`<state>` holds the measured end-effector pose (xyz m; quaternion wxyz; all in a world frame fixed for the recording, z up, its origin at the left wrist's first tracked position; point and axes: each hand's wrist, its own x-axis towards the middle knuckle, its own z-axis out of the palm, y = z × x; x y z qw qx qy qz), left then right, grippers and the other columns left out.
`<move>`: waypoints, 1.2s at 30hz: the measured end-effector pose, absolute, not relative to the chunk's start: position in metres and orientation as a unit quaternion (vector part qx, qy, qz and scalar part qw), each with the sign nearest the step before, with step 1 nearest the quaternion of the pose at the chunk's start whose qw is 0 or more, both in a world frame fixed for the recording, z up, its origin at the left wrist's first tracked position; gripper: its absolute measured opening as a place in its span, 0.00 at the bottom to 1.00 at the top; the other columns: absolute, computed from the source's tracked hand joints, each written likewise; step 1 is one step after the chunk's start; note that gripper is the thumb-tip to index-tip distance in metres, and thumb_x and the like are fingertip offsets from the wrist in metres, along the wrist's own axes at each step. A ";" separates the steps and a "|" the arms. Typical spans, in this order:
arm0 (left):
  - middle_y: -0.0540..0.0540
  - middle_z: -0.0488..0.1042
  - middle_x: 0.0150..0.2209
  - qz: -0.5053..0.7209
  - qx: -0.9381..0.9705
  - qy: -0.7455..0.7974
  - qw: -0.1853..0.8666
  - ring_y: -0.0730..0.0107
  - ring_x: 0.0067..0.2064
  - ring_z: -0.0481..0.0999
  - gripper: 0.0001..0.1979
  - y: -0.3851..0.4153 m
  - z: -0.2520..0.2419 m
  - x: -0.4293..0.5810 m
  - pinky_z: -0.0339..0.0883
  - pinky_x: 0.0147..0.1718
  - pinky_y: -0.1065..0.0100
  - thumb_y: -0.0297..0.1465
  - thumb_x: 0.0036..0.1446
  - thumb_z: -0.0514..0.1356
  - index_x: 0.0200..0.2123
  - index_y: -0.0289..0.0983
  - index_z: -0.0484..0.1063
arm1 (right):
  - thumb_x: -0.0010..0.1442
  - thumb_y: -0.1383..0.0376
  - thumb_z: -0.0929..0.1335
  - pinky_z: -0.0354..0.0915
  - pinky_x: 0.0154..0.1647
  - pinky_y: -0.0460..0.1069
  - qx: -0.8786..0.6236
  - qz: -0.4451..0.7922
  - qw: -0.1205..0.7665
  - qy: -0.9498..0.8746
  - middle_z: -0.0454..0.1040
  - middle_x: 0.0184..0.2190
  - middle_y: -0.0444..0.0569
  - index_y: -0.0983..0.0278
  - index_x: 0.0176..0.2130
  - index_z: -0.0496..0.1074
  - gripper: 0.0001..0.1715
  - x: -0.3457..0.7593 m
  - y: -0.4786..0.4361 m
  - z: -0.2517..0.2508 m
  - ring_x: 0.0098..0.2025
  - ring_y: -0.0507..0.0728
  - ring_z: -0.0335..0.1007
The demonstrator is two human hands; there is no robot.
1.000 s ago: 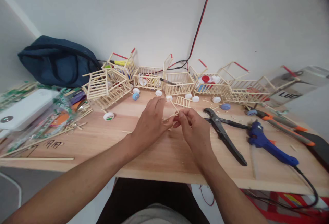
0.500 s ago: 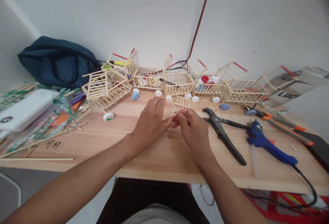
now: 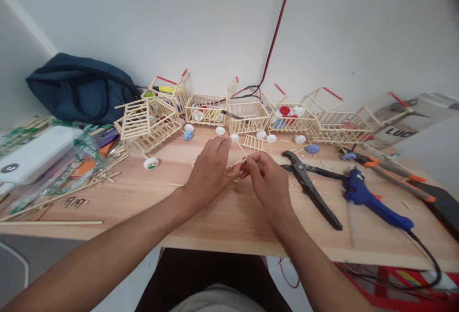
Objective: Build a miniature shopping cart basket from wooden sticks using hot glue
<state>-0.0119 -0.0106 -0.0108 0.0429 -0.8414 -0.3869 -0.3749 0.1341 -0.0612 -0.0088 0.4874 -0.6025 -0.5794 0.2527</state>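
My left hand [image 3: 211, 164] and my right hand [image 3: 266, 174] meet over the middle of the table. Between their fingertips are thin wooden sticks [image 3: 240, 148] that join at an angle, one slanting up and back, another running toward my left palm. Both hands are closed on these sticks; my left fingers partly hide them. Just behind lies a small flat stick grid [image 3: 254, 142]. Beyond it stands a row of little carts made of sticks, among them a middle cart [image 3: 248, 117] with a pen lying across it and white bottle-cap wheels.
Right of my hands lie black pliers [image 3: 312, 190], a blue glue gun [image 3: 376, 202] with its cable, and orange-handled pliers [image 3: 398, 173]. On the left are a white power bank [image 3: 39, 154], loose sticks and plastic wrappers. A dark blue bag [image 3: 82, 87] rests against the wall.
The view has shifted very slightly. Both hands keep nearly the same pose on the sticks, and the things on the table stay where they were.
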 end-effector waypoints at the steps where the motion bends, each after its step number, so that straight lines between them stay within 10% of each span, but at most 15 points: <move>1: 0.35 0.71 0.48 -0.375 -0.841 -0.387 0.043 0.53 0.51 0.71 0.23 -0.011 -0.011 -0.012 0.69 0.50 0.53 0.31 0.54 0.63 0.51 0.32 0.62 | 0.64 0.61 0.62 0.66 0.35 0.47 -0.601 0.255 0.488 -0.579 0.78 0.27 0.44 0.61 0.33 0.69 0.10 0.134 -0.061 -0.009 0.29 0.53 0.76; 36: 0.37 0.71 0.45 -0.354 -0.849 -0.391 0.028 0.52 0.49 0.70 0.17 -0.010 -0.013 -0.011 0.70 0.45 0.54 0.31 0.54 0.62 0.46 0.34 0.63 | 0.63 0.59 0.62 0.65 0.34 0.47 -0.609 0.268 0.466 -0.582 0.78 0.27 0.45 0.61 0.31 0.70 0.12 0.137 -0.057 -0.011 0.28 0.54 0.75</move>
